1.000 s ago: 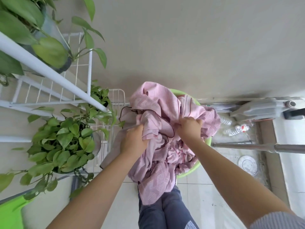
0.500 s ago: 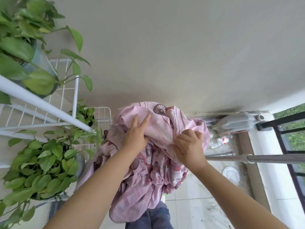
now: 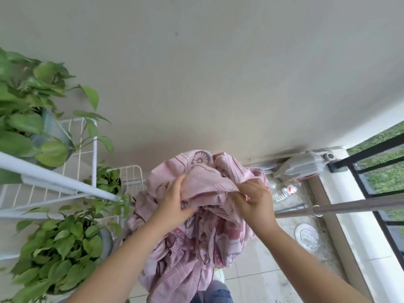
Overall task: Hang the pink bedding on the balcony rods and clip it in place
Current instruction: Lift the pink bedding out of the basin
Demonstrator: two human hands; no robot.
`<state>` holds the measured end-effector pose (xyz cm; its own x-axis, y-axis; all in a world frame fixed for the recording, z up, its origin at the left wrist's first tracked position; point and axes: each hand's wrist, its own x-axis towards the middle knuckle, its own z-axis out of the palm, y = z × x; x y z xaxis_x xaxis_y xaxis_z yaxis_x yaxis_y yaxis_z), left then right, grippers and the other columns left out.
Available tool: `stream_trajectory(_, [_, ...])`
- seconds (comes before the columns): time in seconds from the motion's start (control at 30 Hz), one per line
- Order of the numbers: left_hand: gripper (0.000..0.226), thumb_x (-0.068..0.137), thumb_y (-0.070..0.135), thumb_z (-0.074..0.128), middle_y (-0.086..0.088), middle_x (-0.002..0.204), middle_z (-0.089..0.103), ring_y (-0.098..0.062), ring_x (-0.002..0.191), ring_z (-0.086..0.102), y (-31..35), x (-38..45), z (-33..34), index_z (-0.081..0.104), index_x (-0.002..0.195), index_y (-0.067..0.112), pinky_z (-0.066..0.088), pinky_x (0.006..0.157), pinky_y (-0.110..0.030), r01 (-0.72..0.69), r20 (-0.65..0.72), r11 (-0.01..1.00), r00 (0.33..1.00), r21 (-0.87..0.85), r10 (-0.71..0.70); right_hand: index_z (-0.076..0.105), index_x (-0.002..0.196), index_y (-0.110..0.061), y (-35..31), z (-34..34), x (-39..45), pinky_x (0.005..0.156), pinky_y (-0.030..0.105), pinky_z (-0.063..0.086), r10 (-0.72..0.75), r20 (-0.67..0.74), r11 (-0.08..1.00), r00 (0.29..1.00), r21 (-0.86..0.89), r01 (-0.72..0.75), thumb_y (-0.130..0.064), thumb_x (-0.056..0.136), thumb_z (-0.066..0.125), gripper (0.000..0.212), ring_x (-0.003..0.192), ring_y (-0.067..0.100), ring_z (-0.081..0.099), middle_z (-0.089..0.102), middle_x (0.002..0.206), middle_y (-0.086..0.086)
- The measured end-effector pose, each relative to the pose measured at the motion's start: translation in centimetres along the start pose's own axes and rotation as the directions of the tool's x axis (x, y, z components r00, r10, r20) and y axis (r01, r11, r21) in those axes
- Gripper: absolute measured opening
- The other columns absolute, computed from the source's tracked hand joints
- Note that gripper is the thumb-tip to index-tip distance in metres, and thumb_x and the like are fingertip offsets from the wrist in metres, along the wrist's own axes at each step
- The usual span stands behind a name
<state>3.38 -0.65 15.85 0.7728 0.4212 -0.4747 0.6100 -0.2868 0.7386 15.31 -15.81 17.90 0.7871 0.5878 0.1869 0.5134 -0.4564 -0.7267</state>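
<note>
Two bare forearms being shown, no sleeves being seen anywhere along visible length. Left hand [image 3: 175,202] and right hand [image 3: 254,201] being left uncovered: no gloves, rings, watch or bands being worn at wrists or fingers. Blue denim trousers [image 3: 215,295] being worn, only small patch being seen at bottom edge. Rest of clothing being cut off by frame.

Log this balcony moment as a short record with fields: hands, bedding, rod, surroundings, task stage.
left hand: left hand grips the pink bedding
right hand: right hand pinches a fold of it
bedding: bunched, held up in front of the person, not spread
rod: metal rod to the right, bare where visible
surroundings: potted plants on a white wire rack to the left
task stage: nothing hung, no clips visible
</note>
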Motion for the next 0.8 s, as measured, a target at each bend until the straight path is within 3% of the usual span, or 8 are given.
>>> stream_trajectory(0.07, [0.111,0.07,0.028,0.075,0.0,0.152,0.009,-0.018,0.14,0.013,-1.1,-0.7,2.2,-0.009,0.144,0.028,0.018,0.114,-0.034,-0.073,0.159,0.981,0.986,0.18,0.044,0.069,0.06,-0.001,-0.6,-1.1,0.3,0.059,0.008,0.03,-0.026,0.024,1.0,0.999,0.0,0.026,-0.011,0.065,0.052,0.02,0.062,0.017,0.044,0.049,0.048,-0.004])
stream_trajectory(0.13, [0.111,0.066,0.034,0.077,-0.01,0.152,0.012,-0.023,0.14,0.016,-1.6,0.2,4.8,0.001,0.145,0.017,0.021,0.113,-0.033,-0.127,0.119,0.944,0.988,0.303,0.095,0.068,0.059,-0.005,-0.2,-2.0,0.0,0.059,0.011,0.027,-0.07,0.062,0.998,0.996,0.0,0.07,-0.015,0.066,0.049,0.023,0.061,0.015,0.041,0.042,0.048,-0.015])
stream_trajectory(0.3, [0.053,0.083,0.024,0.056,-0.01,0.131,0.051,-0.032,0.115,0.053,-0.7,3.8,9.7,0.042,0.133,0.015,0.046,0.09,-0.038,-0.107,-0.146,0.939,0.976,0.326,0.161,0.067,0.059,-0.006,2.4,-3.1,-1.8,0.069,0.003,0.03,-0.109,0.098,0.994,0.989,-0.013,0.11,-0.018,0.067,0.051,0.022,0.066,0.003,0.03,0.03,0.059,-0.033])
stream_trajectory(0.4, [0.033,0.086,0.034,0.035,-0.004,0.109,0.065,-0.027,0.103,0.06,0.2,4.0,10.4,0.06,0.1,0.018,0.048,0.086,-0.035,-0.086,-0.187,0.982,0.975,0.17,0.118,0.069,0.062,-0.005,3.0,-3.4,-2.2,0.069,0.0,0.031,-0.069,0.072,0.998,0.995,0.0,0.069,-0.019,0.066,0.05,0.023,0.067,0.0,0.03,0.032,0.059,-0.032])
stream_trajectory(0.5, [0.025,0.079,0.013,0.042,-0.013,0.09,0.069,-0.028,0.088,0.062,1.4,3.1,8.0,0.066,0.087,0.012,0.047,0.075,-0.032,-0.084,-0.298,0.996,0.951,0.004,0.081,0.074,0.075,-0.006,2.7,-4.2,-2.0,0.065,0.009,0.035,0.021,0.029,0.999,0.999,0.028,-0.021,-0.024,0.066,0.05,0.031,0.068,-0.001,0.034,0.04,0.06,-0.029])
stream_trajectory(0.63, [0.034,0.071,0.004,0.048,-0.021,0.092,0.067,-0.025,0.09,0.059,4.4,-0.1,1.3,0.067,0.099,0.0,0.046,0.078,-0.03,-0.163,-0.341,0.976,0.918,0.147,0.205,0.071,0.068,-0.002,0.9,-5.5,-2.1,0.061,0.02,0.033,-0.014,0.04,1.0,0.999,0.006,0.014,-0.021,0.069,0.058,0.023,0.064,0.001,0.029,0.049,0.048,-0.011])
stream_trajectory(0.73, [0.017,0.077,-0.009,0.056,-0.018,0.068,0.064,-0.02,0.073,0.057,8.3,-4.2,-3.0,0.067,0.089,-0.005,0.036,0.059,-0.017,-0.213,-0.344,0.954,0.897,0.21,0.276,0.073,0.073,-0.002,-2.1,-6.6,-2.5,0.066,0.005,0.033,0.04,-0.032,0.995,0.999,0.097,-0.037,-0.017,0.07,0.06,0.02,0.066,0.003,0.034,0.043,0.054,-0.019])
stream_trajectory(0.8, [0.019,0.079,-0.01,0.051,-0.007,0.056,0.059,-0.02,0.063,0.06,11.3,-7.1,-5.4,0.065,0.09,-0.003,0.042,0.058,-0.026,-0.227,-0.355,0.962,0.896,0.15,0.266,0.073,0.079,-0.003,-5.2,-7.7,-2.5,0.067,-0.002,0.032,0.067,-0.097,0.986,0.993,0.16,-0.051,-0.01,0.072,0.063,0.014,0.068,0.007,0.041,0.043,0.06,-0.019])
